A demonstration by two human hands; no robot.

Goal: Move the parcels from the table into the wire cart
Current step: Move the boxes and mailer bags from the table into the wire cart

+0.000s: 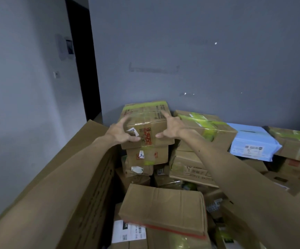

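Observation:
A brown cardboard parcel (146,119) with green tape and a red sticker sits on top of a stack of boxes against the far wall. My left hand (122,132) grips its left side, fingers curled over the top edge and thumb on the front face. My right hand (170,126) grips its right side, index finger stretched across the top and thumb on the front. Several more parcels lie piled below and around it, among them a flat brown box (163,205) nearest me. No wire of the cart shows in this view.
A tall cardboard sheet (84,159) lines the left side of the pile. To the right lie a green-taped box (205,126) and a light blue mailer bag (251,141). A grey wall stands right behind the stack, with a dark doorway (82,60) at the left.

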